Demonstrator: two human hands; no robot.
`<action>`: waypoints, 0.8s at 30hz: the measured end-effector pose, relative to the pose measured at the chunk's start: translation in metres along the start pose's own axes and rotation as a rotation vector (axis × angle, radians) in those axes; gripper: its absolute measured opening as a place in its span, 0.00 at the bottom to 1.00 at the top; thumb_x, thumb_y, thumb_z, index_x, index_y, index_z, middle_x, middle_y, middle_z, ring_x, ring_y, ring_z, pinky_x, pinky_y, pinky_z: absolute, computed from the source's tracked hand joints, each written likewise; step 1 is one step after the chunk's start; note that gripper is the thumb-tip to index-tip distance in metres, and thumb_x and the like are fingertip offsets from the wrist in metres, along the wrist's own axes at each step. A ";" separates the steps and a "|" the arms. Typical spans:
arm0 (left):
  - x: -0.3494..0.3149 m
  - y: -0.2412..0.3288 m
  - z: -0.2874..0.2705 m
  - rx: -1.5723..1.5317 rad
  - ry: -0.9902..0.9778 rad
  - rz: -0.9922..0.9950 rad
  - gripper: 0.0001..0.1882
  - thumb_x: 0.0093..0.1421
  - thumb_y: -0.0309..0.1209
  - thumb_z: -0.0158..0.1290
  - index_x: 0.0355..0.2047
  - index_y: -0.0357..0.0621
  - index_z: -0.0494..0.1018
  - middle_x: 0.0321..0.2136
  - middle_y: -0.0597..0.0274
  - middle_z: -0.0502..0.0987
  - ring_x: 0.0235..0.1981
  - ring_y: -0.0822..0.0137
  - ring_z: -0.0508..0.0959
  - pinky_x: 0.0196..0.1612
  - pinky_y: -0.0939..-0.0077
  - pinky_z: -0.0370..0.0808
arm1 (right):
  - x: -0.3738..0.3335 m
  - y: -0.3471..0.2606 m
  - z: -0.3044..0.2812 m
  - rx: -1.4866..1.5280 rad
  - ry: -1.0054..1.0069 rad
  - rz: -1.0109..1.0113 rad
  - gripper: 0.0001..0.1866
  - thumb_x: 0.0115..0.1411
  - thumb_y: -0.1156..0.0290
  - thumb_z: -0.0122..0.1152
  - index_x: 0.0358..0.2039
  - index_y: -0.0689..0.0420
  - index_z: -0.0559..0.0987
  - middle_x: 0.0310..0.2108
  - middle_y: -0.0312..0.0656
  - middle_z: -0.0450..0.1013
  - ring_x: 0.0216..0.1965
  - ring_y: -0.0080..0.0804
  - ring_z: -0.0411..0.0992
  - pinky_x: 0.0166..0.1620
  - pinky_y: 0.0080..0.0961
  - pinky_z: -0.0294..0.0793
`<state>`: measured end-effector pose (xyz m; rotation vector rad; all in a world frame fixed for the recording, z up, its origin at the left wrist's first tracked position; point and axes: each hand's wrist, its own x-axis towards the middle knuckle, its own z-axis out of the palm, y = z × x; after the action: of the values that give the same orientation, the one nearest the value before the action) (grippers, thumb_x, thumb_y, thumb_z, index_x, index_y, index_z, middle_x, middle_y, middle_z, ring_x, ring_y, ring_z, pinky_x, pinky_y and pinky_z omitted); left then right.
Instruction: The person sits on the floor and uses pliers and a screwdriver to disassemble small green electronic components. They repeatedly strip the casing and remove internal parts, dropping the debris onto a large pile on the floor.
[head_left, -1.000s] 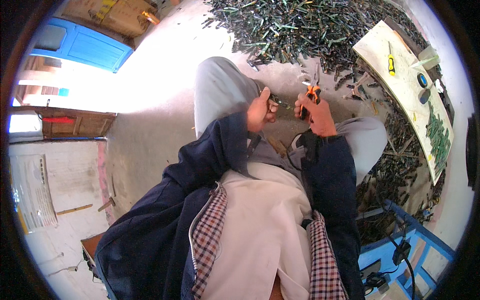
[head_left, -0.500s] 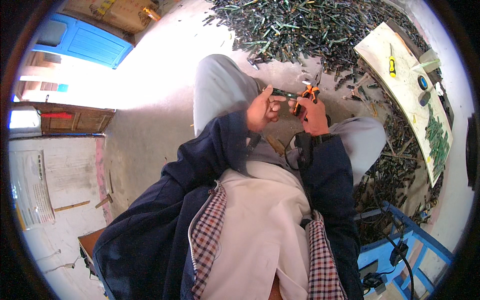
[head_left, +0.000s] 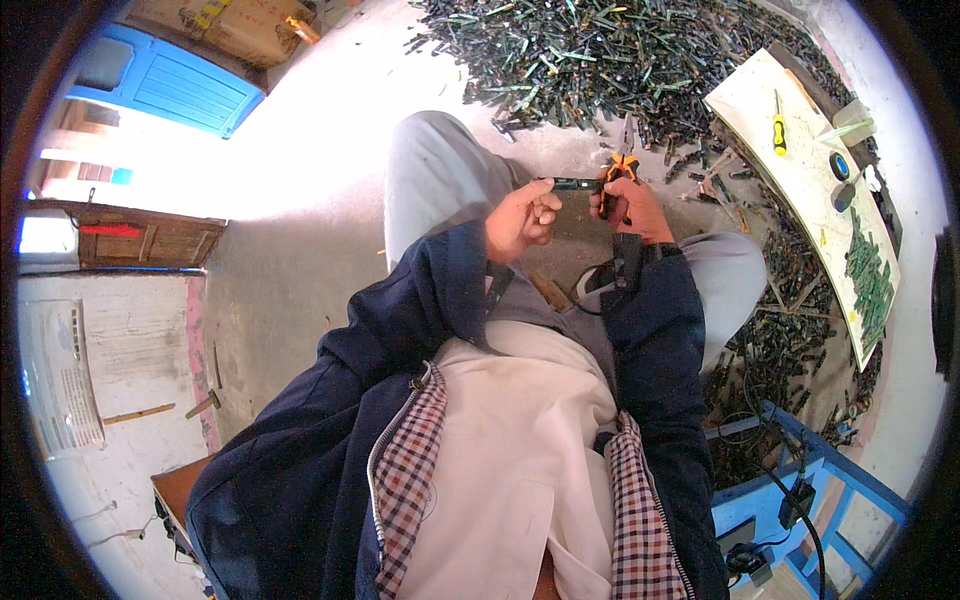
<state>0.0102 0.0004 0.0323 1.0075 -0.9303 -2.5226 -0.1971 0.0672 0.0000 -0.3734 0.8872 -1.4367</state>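
My left hand (head_left: 523, 220) pinches one end of a narrow dark strip (head_left: 573, 184), which looks like a small circuit board in a black casing. The strip lies level between my two hands, above my folded legs. In my right hand (head_left: 638, 208) is a pair of pliers (head_left: 623, 166) with orange and black handles. Their jaws point away from me, past the strip's right end. Whether the right fingers also touch the strip is hidden.
A big heap of black and green strips (head_left: 590, 60) covers the floor ahead. On the right, a pale board (head_left: 800, 170) bears a yellow screwdriver (head_left: 779, 136), a tape roll (head_left: 839, 165) and green circuit boards (head_left: 869, 275). A blue frame (head_left: 770, 500) with cables stands near right.
The pliers have turned in my right hand, their jaws now pointing more straight away from me. The strip has levelled out, and my left hand has shifted slightly left.
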 end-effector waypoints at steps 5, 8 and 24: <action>-0.001 0.003 -0.002 0.012 -0.005 -0.075 0.19 0.58 0.50 0.49 0.25 0.47 0.70 0.15 0.72 0.63 0.12 0.76 0.55 0.21 0.78 0.55 | -0.005 -0.010 0.000 -0.105 -0.049 0.066 0.11 0.52 0.74 0.51 0.37 0.61 0.72 0.26 0.44 0.72 0.25 0.35 0.73 0.30 0.33 0.77; -0.002 0.002 -0.001 0.068 0.018 -0.104 0.20 0.58 0.52 0.49 0.25 0.47 0.69 0.16 0.72 0.64 0.12 0.75 0.55 0.22 0.79 0.56 | -0.005 -0.011 -0.004 -0.186 -0.056 0.043 0.10 0.52 0.74 0.51 0.35 0.62 0.72 0.26 0.44 0.72 0.24 0.35 0.73 0.29 0.32 0.77; -0.004 -0.013 0.021 0.262 0.098 -0.095 0.22 0.61 0.52 0.47 0.27 0.45 0.66 0.17 0.68 0.63 0.14 0.74 0.58 0.19 0.75 0.59 | 0.015 0.017 -0.011 -0.019 0.249 -0.029 0.08 0.58 0.74 0.54 0.38 0.63 0.72 0.25 0.44 0.73 0.24 0.34 0.74 0.30 0.32 0.79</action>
<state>-0.0017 0.0222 0.0378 1.2667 -1.2340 -2.4439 -0.1944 0.0588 -0.0237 -0.2249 1.0998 -1.5244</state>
